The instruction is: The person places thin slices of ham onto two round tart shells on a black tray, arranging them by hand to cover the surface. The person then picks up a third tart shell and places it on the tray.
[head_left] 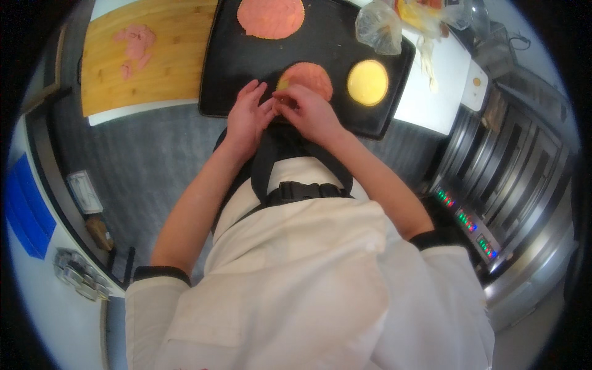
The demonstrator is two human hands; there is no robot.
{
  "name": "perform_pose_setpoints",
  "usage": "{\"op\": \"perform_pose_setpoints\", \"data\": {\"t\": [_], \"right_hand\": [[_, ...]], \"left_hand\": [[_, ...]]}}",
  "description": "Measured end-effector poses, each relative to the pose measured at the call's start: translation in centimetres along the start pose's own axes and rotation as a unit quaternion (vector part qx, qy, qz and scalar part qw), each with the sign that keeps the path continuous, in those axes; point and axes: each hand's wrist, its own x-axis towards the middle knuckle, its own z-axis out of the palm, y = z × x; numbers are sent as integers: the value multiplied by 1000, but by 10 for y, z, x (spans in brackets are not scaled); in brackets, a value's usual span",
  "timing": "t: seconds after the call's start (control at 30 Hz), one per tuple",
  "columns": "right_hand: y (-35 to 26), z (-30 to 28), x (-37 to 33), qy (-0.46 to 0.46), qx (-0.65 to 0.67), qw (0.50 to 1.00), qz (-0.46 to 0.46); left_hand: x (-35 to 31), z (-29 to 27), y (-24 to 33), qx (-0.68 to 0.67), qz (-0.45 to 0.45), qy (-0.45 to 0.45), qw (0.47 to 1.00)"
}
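Both my hands meet above the near edge of a black baking tray (333, 37). My left hand (246, 120) has its fingers apart, palm turned toward the right, and no object shows in it. Just beside it, my right hand (311, 114) is closed in a pinch near the left fingertips; whatever it pinches is too small to make out. Partly behind my right hand lies a round base topped with pink (313, 75), its left edge yellowish. A plain yellow round base (368, 82) sits to its right. Farther back is a larger pink-topped round (271, 15).
Left of the tray, a wooden cutting board (172, 61) holds torn pink pieces (139, 43). A crumpled clear plastic bag (377, 28) rests over the tray's far right corner. A white board (425, 111) lies right of it. A steel oven-like unit with lit displays (467, 221) stands at my right.
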Motion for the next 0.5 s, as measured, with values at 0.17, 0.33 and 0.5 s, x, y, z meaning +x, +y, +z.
{"op": "perform_pose_setpoints", "data": {"t": [0.17, 0.33, 0.5], "right_hand": [[-4, -2, 2, -11, 65, 997, 48], [9, 6, 0, -20, 101, 992, 70], [41, 1, 10, 15, 78, 992, 101]], "left_hand": [[0, -5, -2, -60, 28, -15, 998], [-10, 6, 2, -78, 52, -2, 996], [-13, -3, 12, -18, 48, -8, 999]]}}
